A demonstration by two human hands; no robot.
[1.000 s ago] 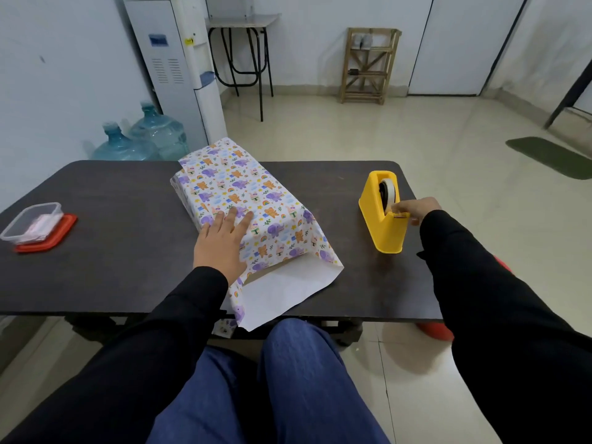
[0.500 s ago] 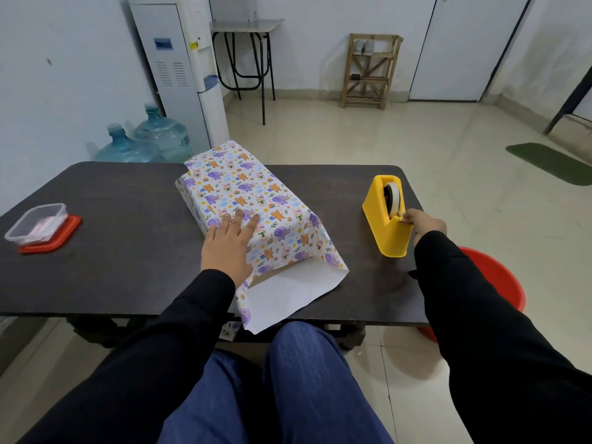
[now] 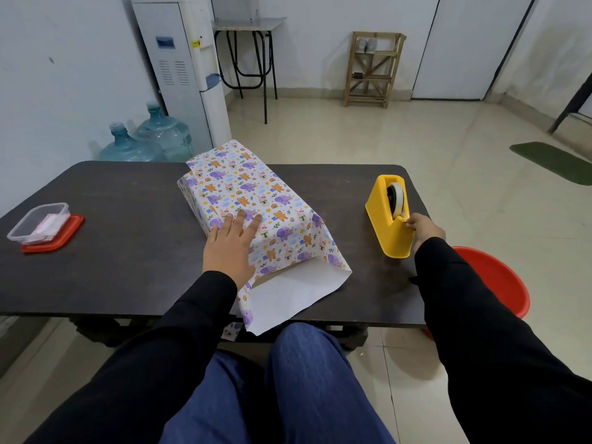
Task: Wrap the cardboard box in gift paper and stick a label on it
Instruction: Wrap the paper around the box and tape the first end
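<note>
My left hand [image 3: 229, 248] lies flat, fingers spread, on the wrapped box [image 3: 243, 193] in the middle of the dark table [image 3: 128, 251]. My right hand [image 3: 426, 227] pinches the end of the tape [image 3: 397, 195] at the yellow plastic tape holder [image 3: 384, 225] near the right edge. The long box points away from me, a bit to the left. Its smooth animal paper [image 3: 288, 293] lies open at the near edge, white inside.

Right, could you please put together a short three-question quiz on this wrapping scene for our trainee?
1. True or false: the left hand lies flat on the paper.
2. The right hand's fingertips meet the: A) tub B) dispenser C) bucket
3. Fill in: the paper's near end is ____ (open or taped).

Key: 1 true; 2 B; 3 open.
</note>
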